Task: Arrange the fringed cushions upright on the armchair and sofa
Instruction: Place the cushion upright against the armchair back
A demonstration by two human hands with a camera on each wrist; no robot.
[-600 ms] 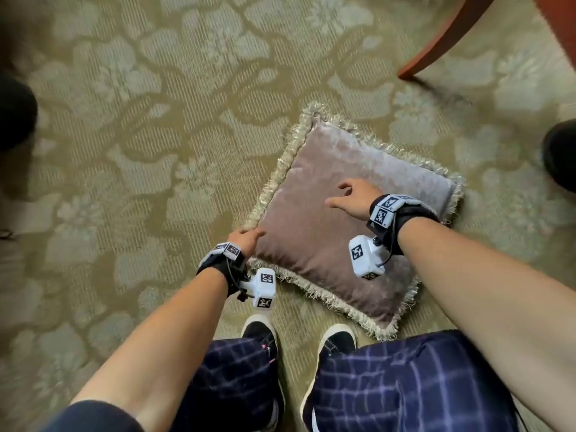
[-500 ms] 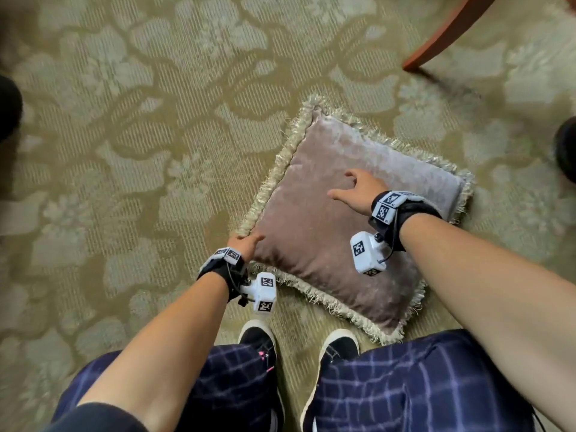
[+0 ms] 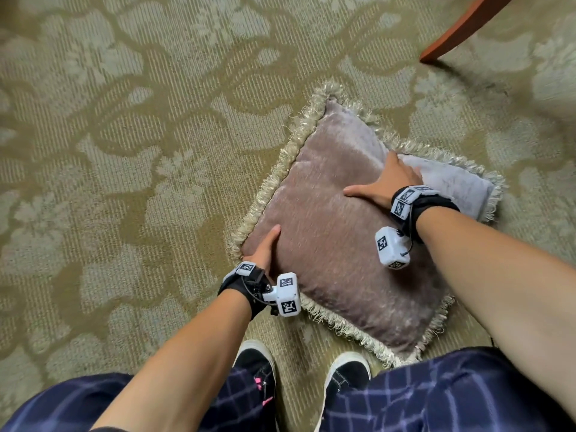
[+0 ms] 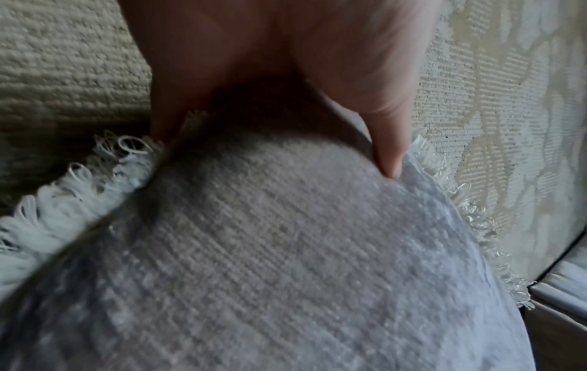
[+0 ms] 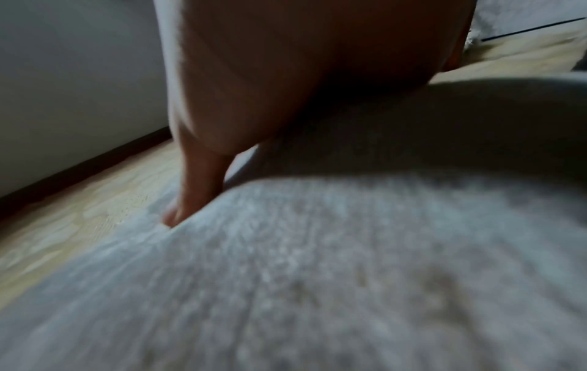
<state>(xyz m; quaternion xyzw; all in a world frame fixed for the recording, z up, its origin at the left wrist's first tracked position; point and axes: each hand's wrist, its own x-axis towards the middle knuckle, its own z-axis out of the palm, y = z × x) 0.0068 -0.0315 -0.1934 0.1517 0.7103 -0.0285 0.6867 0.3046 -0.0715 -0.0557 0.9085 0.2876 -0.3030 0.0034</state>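
Observation:
A mauve velvet fringed cushion (image 3: 336,244) lies flat on the carpet in front of my feet. My left hand (image 3: 263,247) grips its near-left corner. In the left wrist view the thumb (image 4: 387,160) presses on top of the cushion (image 4: 286,251) and a finger tucks in at the fringe. My right hand (image 3: 386,182) is sunk into the cushion near its far edge, thumb spread to the left, and the fabric is dented around it. Its fingers are hidden. The blurred right wrist view shows only the thumb (image 5: 187,200) on the cushion (image 5: 317,276).
Green-gold patterned carpet (image 3: 124,151) surrounds the cushion. A red-brown wooden furniture leg (image 3: 461,29) stands at the far right. My black shoes (image 3: 255,360) are just below the cushion's near edge. A pale wall with a dark skirting (image 5: 79,163) runs beyond it.
Both hands have come down onto the cushion. The left has closed on the near-left corner. The right, which hovered above the middle, now presses in near the far edge.

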